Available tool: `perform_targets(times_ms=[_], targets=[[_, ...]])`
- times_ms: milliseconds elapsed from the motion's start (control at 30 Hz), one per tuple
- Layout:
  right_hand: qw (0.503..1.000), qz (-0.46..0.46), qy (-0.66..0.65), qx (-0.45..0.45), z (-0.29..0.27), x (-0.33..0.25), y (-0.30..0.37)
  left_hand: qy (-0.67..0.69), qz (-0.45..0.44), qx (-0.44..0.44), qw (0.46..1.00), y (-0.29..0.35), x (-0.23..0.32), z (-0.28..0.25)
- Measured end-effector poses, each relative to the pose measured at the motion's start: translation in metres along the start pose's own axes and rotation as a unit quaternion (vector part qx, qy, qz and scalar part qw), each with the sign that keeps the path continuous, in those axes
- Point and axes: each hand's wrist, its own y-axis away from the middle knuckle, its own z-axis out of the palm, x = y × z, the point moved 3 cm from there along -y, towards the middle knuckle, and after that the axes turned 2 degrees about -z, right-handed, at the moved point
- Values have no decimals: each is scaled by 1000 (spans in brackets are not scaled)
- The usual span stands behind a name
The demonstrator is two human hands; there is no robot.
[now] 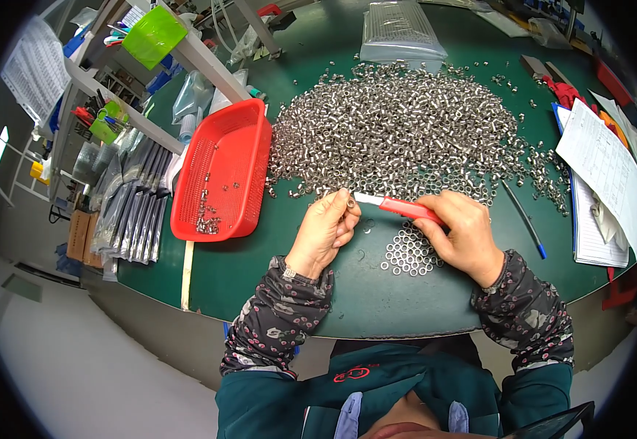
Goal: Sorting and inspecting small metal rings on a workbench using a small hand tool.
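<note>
My left hand (320,228) pinches a small metal ring (351,203) between thumb and fingertips. A red-handled knife (406,208) is gripped in my right hand (461,230), its pale blade pointing left. The blade's tip is at the ring or just beside it; I cannot tell whether they touch. Below the knife, a patch of metal rings (412,252) lies flat in one layer. Beyond both hands spreads a wide heap of small, shiny metal rings (399,124).
A red plastic basket (242,157) at the left contains a few metal pieces. On the right of the green table (377,311) lie a blue pen (527,222) and a clipboard with papers (602,164). A plastic-wrapped stack (402,33) sits behind the heap. Dark bagged packages (134,212) stand far left.
</note>
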Motion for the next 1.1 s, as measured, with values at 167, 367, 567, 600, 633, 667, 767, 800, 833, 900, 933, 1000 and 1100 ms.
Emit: perform_targets(times_ms=[167,367,567,600,633,667,767,800,833,900,933,1000,1100], targets=[[999,34,-20,24,-1,7,1,36,-25,10,999,0,0,-1],[999,28,-29,10,0,5,0,41,21,26,999,1,6,4],[999,28,-30,10,0,4,0,78,37,-5,996,-1,6,2],[999,28,-30,7,0,4,0,78,38,-4,996,-1,6,2],[999,29,-31,4,1,4,0,75,42,-10,996,0,7,3],[999,29,-30,4,1,4,0,73,45,-17,996,0,7,3],[999,37,-30,-5,1,5,1,75,62,-22,995,-3,3,-1],[999,39,-36,-7,1,5,1,75,62,-23,995,-2,3,-1],[998,42,-42,-9,1,5,1,80,57,-21,995,-2,3,-1],[998,43,-41,-13,1,4,1,85,52,-18,995,-2,2,-2],[998,43,-41,-16,2,4,1,87,51,-21,995,-2,3,-1],[998,45,-46,-18,2,5,2,90,48,-25,994,-2,2,-1],[997,46,-53,-19,3,6,3,88,49,-26,995,-2,2,-1]])
